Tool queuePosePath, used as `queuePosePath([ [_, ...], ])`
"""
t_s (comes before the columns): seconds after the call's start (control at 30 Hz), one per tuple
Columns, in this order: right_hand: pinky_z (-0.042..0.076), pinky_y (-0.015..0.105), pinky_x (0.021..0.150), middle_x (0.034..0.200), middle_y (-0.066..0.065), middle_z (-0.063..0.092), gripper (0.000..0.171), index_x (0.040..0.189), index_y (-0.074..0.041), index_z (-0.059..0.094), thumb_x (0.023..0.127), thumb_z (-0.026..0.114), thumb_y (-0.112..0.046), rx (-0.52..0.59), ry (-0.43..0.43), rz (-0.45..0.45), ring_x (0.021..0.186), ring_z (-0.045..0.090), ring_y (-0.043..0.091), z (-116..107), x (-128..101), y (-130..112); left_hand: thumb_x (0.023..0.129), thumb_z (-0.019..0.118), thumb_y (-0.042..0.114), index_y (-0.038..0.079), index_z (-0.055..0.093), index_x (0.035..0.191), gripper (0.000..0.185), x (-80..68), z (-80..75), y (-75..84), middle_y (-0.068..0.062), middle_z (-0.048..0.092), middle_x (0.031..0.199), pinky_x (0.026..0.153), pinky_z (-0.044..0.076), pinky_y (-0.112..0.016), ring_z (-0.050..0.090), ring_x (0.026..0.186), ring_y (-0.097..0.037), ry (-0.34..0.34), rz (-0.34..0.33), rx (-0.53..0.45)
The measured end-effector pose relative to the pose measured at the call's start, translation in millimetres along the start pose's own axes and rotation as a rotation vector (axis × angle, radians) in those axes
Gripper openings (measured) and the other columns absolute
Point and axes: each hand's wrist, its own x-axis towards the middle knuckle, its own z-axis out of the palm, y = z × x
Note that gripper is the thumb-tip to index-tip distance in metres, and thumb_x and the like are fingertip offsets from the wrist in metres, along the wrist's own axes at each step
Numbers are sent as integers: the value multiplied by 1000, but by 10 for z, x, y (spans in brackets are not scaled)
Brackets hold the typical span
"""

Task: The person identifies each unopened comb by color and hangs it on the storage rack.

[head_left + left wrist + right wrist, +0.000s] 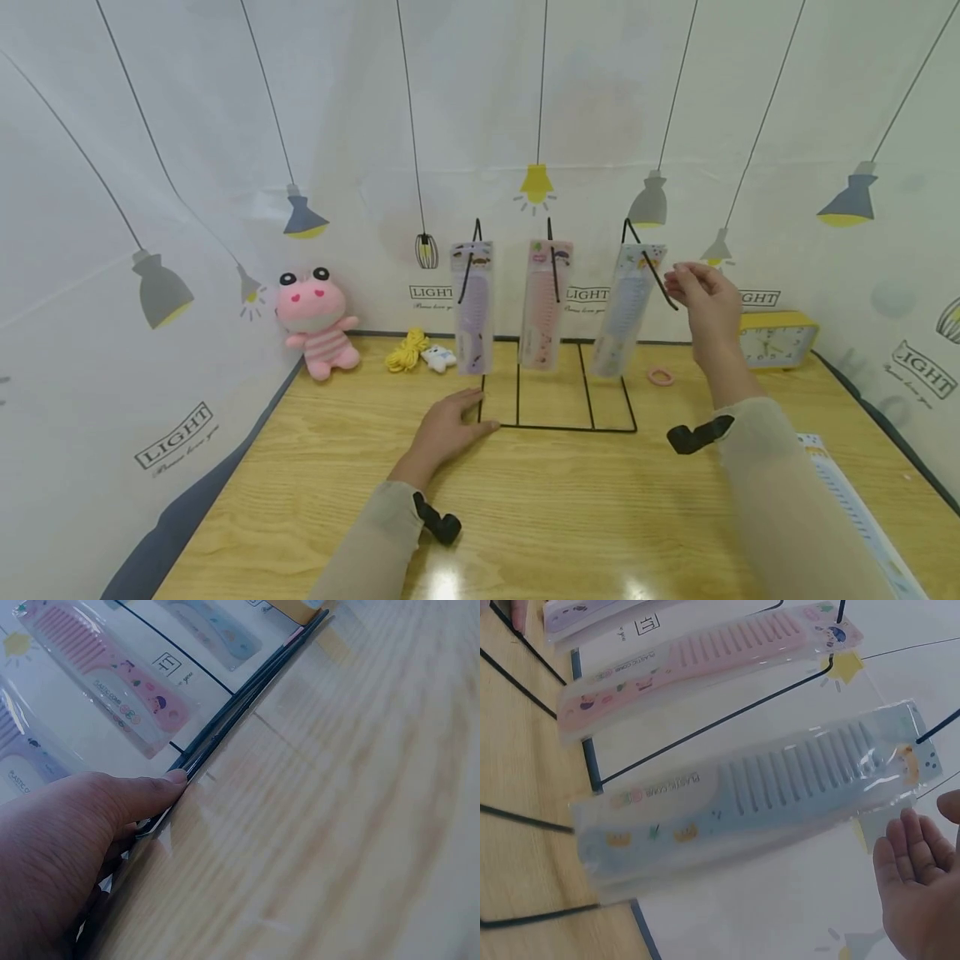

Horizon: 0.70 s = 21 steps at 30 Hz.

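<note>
A black wire display rack stands on the table, with three packaged plastic combs hanging from its hooks. The purple comb is on the left hook, the pink comb in the middle, the blue comb on the right. My left hand rests at the rack's front left corner; in the left wrist view its thumb touches the base wire. Beside the right hook's tip is my right hand, fingers slightly bent and holding nothing. The right wrist view shows a gap between its fingers and the blue comb's package.
Another packaged blue comb lies at the table's right, partly hidden by my right sleeve. A yellow clock and a pink ring are right of the rack. To the left are a pink plush toy, yellow yarn and a small white figure.
</note>
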Motion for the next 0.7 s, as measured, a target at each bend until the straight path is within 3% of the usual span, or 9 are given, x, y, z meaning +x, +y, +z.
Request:
queuePosePath([
  [0.1, 55, 17, 87, 106, 4, 69, 39, 122, 2, 62, 99, 66, -29, -1, -22, -12, 98, 67, 13, -100, -85, 18, 90, 69, 56, 16, 52, 149, 73, -4, -1, 7, -3, 46, 154, 118, 31, -51, 40, 143, -29, -1, -2, 6],
  [0.4, 54, 13, 84, 99, -4, 73, 32, 113, -1, 65, 94, 73, -25, 50, -70, 27, 91, 70, 6, -454, -347, 90, 90, 69, 56, 16, 52, 149, 73, -22, -29, 37, -2, 45, 155, 119, 30, -51, 39, 144, -28, -1, -12, -8],
  [0.53, 47, 10, 93, 104, -14, 71, 39, 122, -4, 62, 98, 67, -34, -147, -131, 66, 97, 66, 0, -708, -499, 142, 90, 68, 58, 16, 52, 149, 74, -14, -16, 20, -2, 45, 155, 118, 31, -50, 39, 144, -27, -3, -7, -8],
  [0.7, 44, 7, 84, 107, -21, 68, 48, 131, -8, 60, 99, 61, -45, -461, -154, 62, 99, 61, -5, -1068, -681, 239, 90, 68, 59, 18, 51, 149, 74, -6, -6, 12, -1, 45, 155, 118, 31, -50, 39, 144, -26, -9, -12, -2],
])
